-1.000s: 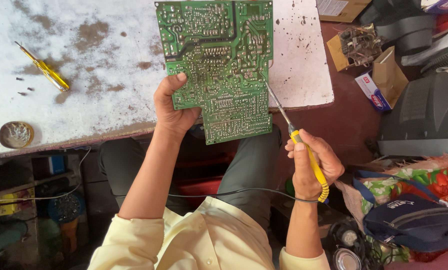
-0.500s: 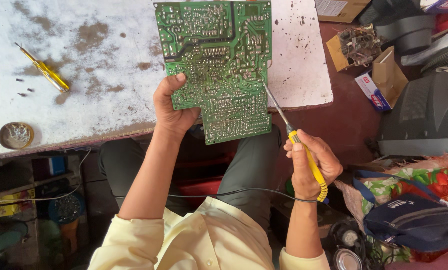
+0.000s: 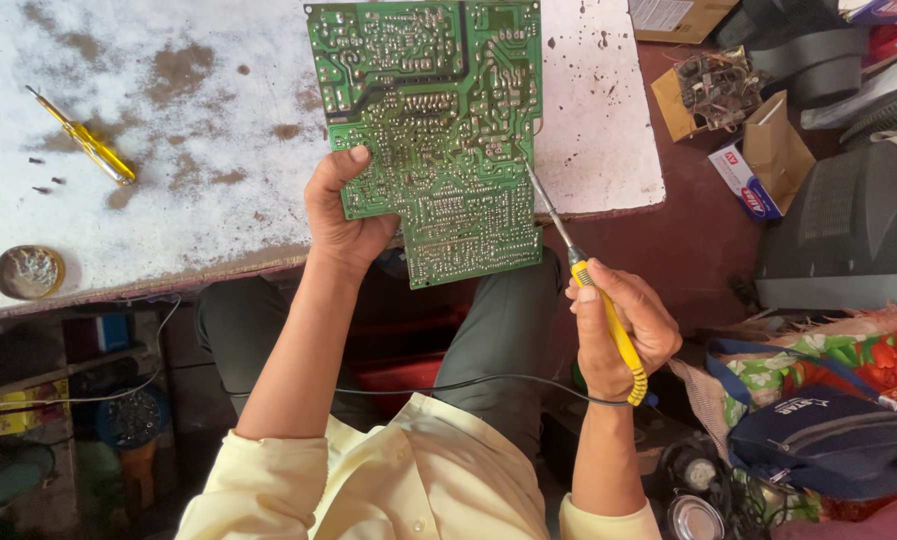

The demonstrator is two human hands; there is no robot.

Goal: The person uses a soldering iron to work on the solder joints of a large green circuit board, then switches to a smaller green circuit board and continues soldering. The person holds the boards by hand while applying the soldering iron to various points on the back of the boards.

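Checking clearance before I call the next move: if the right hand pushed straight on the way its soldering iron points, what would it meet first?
Probably the green circuit board: the right hand aims the soldering iron up-left, its tip already at the board's right edge; contact is unclear. The left hand holds that board.

We see a green circuit board [image 3: 439, 130], solder side up, tilted over the table [image 3: 169, 120] edge. A yellow-handled soldering iron [image 3: 594, 300] angles up, its tip meeting the board's right edge.

A white, brown-stained worktable [image 3: 169, 120] fills the upper left of the frame. On it lie a yellow-handled screwdriver [image 3: 84, 138] at far left, small dark screws [image 3: 44, 175] just below it, and a round metal tin [image 3: 29, 271] at the lower-left edge.
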